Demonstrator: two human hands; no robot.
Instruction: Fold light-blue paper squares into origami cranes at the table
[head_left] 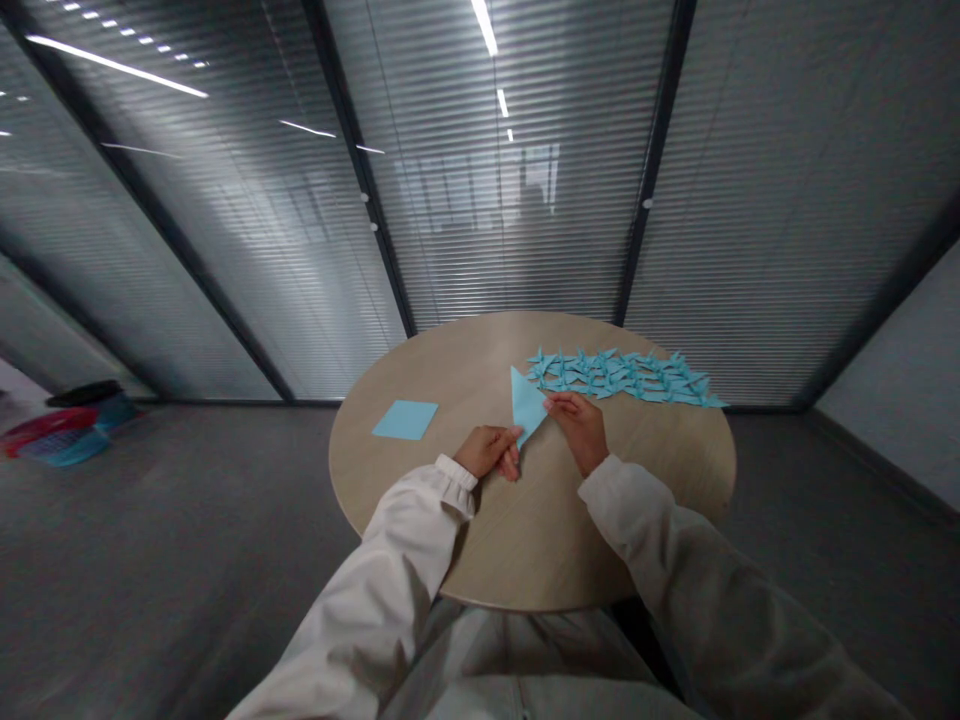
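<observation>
A light-blue sheet of origami paper (527, 405), which looks folded into a triangle, is held up over the table between my two hands. My left hand (491, 450) pinches its lower left corner, thumb on top. On the opposite side, my right hand (579, 425) grips the right corner between thumb and fingers. Behind the right hand lie rows of folded blue paper cranes (622, 375), packed close together. A flat blue square of paper (406, 420) rests to the left of my left hand, touched by neither hand.
The round wooden table (525, 560) carries all the paper. Glass partitions with blinds (517, 250) stand right behind its far edge. On the floor at far left are a red and blue basket (56, 437) and a dark-topped blue container (112, 405).
</observation>
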